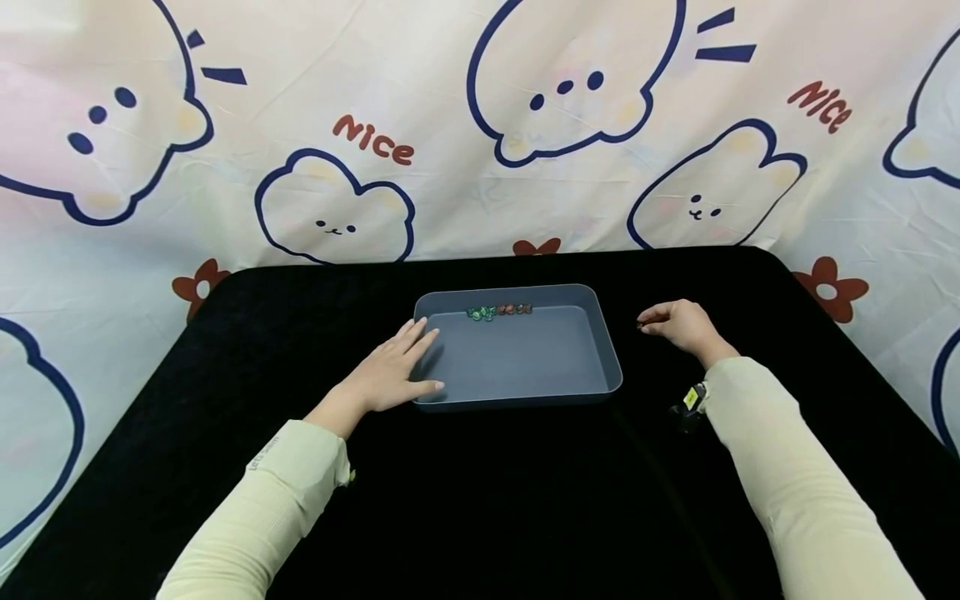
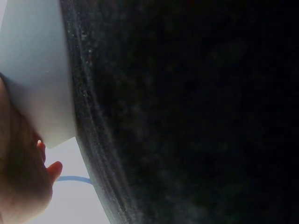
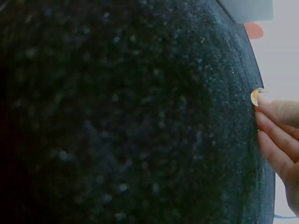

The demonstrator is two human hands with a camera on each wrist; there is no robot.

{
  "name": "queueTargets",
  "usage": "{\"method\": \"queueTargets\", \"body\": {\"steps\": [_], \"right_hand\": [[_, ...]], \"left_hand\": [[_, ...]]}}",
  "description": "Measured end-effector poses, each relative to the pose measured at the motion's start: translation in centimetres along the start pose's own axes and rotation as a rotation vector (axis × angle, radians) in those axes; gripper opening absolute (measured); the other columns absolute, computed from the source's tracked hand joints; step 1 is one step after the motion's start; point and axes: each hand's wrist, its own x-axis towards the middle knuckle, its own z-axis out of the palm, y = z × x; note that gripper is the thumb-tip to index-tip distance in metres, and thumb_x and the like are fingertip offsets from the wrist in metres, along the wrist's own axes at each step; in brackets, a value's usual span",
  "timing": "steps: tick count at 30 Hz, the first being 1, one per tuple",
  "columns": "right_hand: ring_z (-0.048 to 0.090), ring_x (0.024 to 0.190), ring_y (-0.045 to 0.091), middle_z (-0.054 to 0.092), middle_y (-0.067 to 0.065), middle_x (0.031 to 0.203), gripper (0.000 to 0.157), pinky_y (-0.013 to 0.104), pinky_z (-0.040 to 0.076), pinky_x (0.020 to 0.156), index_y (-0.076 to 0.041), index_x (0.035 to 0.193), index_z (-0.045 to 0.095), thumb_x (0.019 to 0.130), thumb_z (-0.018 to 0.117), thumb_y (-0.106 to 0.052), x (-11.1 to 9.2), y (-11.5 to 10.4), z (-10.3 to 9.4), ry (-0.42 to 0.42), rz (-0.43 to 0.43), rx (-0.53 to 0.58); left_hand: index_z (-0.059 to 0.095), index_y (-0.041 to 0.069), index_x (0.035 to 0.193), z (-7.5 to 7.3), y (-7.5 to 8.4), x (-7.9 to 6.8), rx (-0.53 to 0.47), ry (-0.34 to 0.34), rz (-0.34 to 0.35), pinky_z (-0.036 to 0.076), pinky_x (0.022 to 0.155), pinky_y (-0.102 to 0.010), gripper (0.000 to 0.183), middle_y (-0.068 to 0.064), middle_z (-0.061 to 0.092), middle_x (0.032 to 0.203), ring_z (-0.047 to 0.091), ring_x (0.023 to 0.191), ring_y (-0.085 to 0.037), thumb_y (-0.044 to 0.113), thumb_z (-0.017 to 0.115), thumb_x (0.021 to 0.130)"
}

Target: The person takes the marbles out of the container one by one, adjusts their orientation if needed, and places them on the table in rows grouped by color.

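Observation:
At the tray's left side my left hand [image 1: 390, 367] lies with fingers spread, fingertips and thumb over the rim. The grey rectangular tray [image 1: 517, 354] stands on the black cloth. Along its back wall sit several green marbles [image 1: 482, 314], with several reddish-brown marbles [image 1: 514, 309] in line to their right. Off the tray's right side, my right hand [image 1: 682, 325] pinches a small glassy marble [image 3: 255, 97] between thumb and fingertips; an orange and white streak shows in it. In the left wrist view, part of the left hand [image 2: 21, 172] appears beside the tray wall.
Black cloth [image 1: 487, 500] covers the table on all sides of the tray. Behind the table hangs a pale curtain [image 1: 450, 200] printed with cartoon outlines. A small dark device with a yellow label [image 1: 692, 398] is at the right wrist.

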Motion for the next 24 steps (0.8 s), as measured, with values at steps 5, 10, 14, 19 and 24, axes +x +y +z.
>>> {"method": "queueTargets", "body": {"steps": [5, 10, 14, 19, 24], "right_hand": [[0.057, 0.084, 0.025, 0.064, 0.013, 0.092, 0.02, 0.037, 0.042, 0.072, 0.001, 0.096, 0.064, 0.08, 0.06, -0.01, -0.1, 0.0, -0.1, -0.013, 0.012, 0.017], [0.056, 0.088, 0.028, 0.061, 0.017, 0.097, 0.027, 0.038, 0.044, 0.073, 0.003, 0.104, 0.06, 0.082, 0.059, -0.011, -0.4, 0.1, -0.4, -0.048, 0.039, 0.075], [0.054, 0.091, 0.03, 0.059, 0.019, 0.101, 0.031, 0.04, 0.043, 0.076, 0.003, 0.107, 0.058, 0.082, 0.059, -0.015, -0.7, 0.3, -0.8, -0.044, 0.043, 0.084], [0.053, 0.092, 0.032, 0.056, 0.021, 0.103, 0.033, 0.042, 0.042, 0.076, 0.003, 0.108, 0.057, 0.083, 0.058, -0.019, -1.2, 0.8, -1.1, -0.036, 0.036, 0.089], [0.053, 0.092, 0.033, 0.056, 0.022, 0.103, 0.032, 0.042, 0.042, 0.076, 0.005, 0.107, 0.056, 0.084, 0.057, -0.017, -1.8, 0.8, -1.2, -0.002, 0.006, 0.11]], "left_hand": [[0.011, 0.016, 0.14, -0.1, 0.1, 0.0, -0.002, -0.003, -0.004, 0.011, 0.099, -0.049, 0.078, -0.006, -0.001, 0.144, -0.006, 0.129, -0.022, 0.057, 0.043, 0.081], [0.011, 0.016, 0.14, -0.1, 0.2, 0.0, -0.003, -0.003, -0.001, 0.012, 0.099, -0.05, 0.078, -0.006, -0.001, 0.144, -0.006, 0.129, -0.022, 0.057, 0.043, 0.081], [0.011, 0.016, 0.14, -0.2, 0.2, -0.1, -0.003, -0.006, -0.002, 0.012, 0.099, -0.05, 0.079, -0.006, -0.001, 0.144, -0.006, 0.129, -0.022, 0.058, 0.042, 0.081], [0.011, 0.017, 0.14, -0.2, 0.1, 0.0, -0.001, -0.011, -0.003, 0.012, 0.099, -0.049, 0.08, -0.005, -0.001, 0.144, -0.006, 0.129, -0.021, 0.06, 0.041, 0.08], [0.011, 0.016, 0.14, -0.3, 0.0, 0.0, -0.012, -0.01, 0.001, 0.012, 0.098, -0.05, 0.079, -0.006, -0.001, 0.144, -0.006, 0.129, -0.022, 0.058, 0.042, 0.081]]}}
